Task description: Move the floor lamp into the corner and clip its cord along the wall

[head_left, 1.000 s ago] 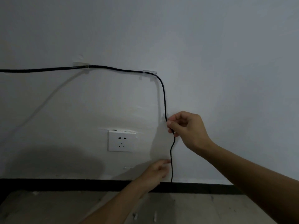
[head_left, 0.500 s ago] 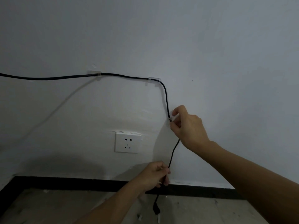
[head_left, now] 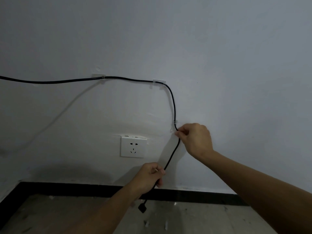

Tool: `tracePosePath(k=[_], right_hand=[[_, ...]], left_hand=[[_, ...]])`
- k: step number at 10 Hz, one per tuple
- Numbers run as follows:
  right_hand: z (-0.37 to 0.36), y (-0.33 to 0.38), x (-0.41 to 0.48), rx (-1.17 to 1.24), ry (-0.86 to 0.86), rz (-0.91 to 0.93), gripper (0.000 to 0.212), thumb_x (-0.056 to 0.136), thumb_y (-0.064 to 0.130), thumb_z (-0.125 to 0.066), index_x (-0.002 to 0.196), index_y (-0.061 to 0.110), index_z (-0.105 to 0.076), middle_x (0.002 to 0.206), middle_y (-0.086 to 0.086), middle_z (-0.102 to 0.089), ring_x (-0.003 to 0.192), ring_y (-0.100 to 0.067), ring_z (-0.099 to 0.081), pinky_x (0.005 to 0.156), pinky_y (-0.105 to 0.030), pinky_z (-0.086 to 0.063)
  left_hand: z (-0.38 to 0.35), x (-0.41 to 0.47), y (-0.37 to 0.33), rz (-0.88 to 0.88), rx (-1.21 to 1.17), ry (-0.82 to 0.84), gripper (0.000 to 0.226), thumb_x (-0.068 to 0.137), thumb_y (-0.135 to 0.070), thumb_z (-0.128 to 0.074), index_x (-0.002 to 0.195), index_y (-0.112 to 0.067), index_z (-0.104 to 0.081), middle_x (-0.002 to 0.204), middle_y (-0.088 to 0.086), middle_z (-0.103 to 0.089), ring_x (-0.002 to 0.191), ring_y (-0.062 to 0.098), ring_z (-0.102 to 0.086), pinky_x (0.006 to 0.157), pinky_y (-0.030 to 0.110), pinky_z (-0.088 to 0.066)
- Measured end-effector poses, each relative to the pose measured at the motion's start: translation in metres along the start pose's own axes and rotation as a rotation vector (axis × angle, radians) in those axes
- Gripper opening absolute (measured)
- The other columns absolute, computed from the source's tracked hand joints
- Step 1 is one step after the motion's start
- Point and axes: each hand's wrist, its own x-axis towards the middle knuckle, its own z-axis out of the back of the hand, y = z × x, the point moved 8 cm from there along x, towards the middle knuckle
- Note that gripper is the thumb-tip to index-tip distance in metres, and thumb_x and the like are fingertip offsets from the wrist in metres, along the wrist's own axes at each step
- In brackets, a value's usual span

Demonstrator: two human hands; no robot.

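Observation:
A black cord runs along the pale wall from the left edge, through two clear clips, then bends down. A third clear clip sits at the bend near my right hand, which pinches the cord just below it. My left hand grips the cord lower down. The black plug dangles below that hand, above the floor. The lamp itself is out of view.
A white wall socket is mounted left of the hanging cord. A black skirting board runs along the wall's foot, turning at a corner on the left. Small white scraps lie on the grey floor.
The view has tilted up and shifted. My right hand moved slightly down from the clip spot, now pinching the cord below it. My left hand closed around the cord, and the plug came into view.

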Motion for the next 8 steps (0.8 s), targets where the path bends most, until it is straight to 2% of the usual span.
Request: tracePosePath(k=[2,3,4,5,6,7,8], right_hand=[[-0.006,0.001,0.001,0.176,-0.018,-0.1,0.006,0.083,0.012,-0.069,0.081,0.014,-0.074,0.073,-0.003,-0.075,0.07,-0.016,-0.07,0.072,-0.032,-0.058],[-0.014,-0.006,-0.002,0.374,-0.002,-0.222,0.015,0.082,0.004,-0.067,0.073,0.015,-0.069,0.069,-0.006,-0.074,0.069,-0.021,-0.072,0.066,-0.035,-0.059],[-0.024,-0.013,-0.008,0.612,0.05,-0.38,0.014,0.083,0.0,-0.067,0.075,0.011,-0.069,0.071,-0.01,-0.073,0.072,-0.024,-0.073,0.052,-0.026,-0.053],[-0.027,-0.015,-0.008,0.729,0.127,-0.451,0.007,0.085,0.003,-0.067,0.08,0.006,-0.07,0.077,-0.014,-0.074,0.069,-0.019,-0.072,0.049,-0.022,-0.051],[-0.02,-0.007,-0.004,0.318,0.294,-0.285,0.013,0.084,0.017,-0.068,0.078,0.007,-0.074,0.076,-0.01,-0.075,0.068,-0.019,-0.073,0.057,-0.029,-0.057],[-0.002,0.02,-0.003,-0.149,0.299,-0.031,0.024,0.082,0.037,-0.067,0.07,0.018,-0.074,0.07,0.0,-0.073,0.069,-0.019,-0.069,0.062,-0.029,-0.054],[0.034,0.049,0.002,-0.001,0.077,0.074,0.028,0.082,0.048,-0.064,0.066,0.026,-0.068,0.064,0.008,-0.071,0.065,-0.012,-0.068,0.06,-0.026,-0.049]], left_hand=[[0.011,0.0,0.0,0.015,-0.013,-0.055,0.016,0.093,-0.011,-0.053,0.084,-0.001,-0.061,0.065,0.012,-0.061,0.055,0.015,-0.056,0.046,0.012,-0.043],[0.019,0.0,0.002,0.03,-0.013,-0.098,0.015,0.093,-0.009,-0.052,0.086,0.001,-0.062,0.066,0.013,-0.061,0.054,0.016,-0.055,0.045,0.011,-0.043],[0.029,0.001,0.007,0.043,0.009,-0.154,0.015,0.092,-0.007,-0.053,0.083,0.0,-0.062,0.07,0.017,-0.063,0.056,0.018,-0.056,0.046,0.012,-0.043],[0.042,0.005,0.006,-0.008,0.132,-0.234,0.015,0.089,-0.011,-0.058,0.077,-0.006,-0.065,0.071,0.012,-0.065,0.062,0.016,-0.057,0.058,0.02,-0.046],[0.055,0.004,-0.01,-0.106,0.316,-0.33,0.016,0.085,-0.017,-0.063,0.07,-0.014,-0.064,0.062,0.0,-0.063,0.057,0.009,-0.054,0.061,0.025,-0.046],[0.076,-0.007,-0.041,-0.224,0.48,-0.528,0.027,0.083,-0.031,-0.063,0.059,-0.021,-0.056,0.049,-0.009,-0.053,0.048,0.008,-0.051,0.05,0.024,-0.039],[0.099,-0.023,-0.075,-0.305,0.637,-0.74,0.037,0.084,-0.04,-0.058,0.056,-0.016,-0.051,0.047,-0.002,-0.053,0.051,0.021,-0.055,0.049,0.027,-0.038]])
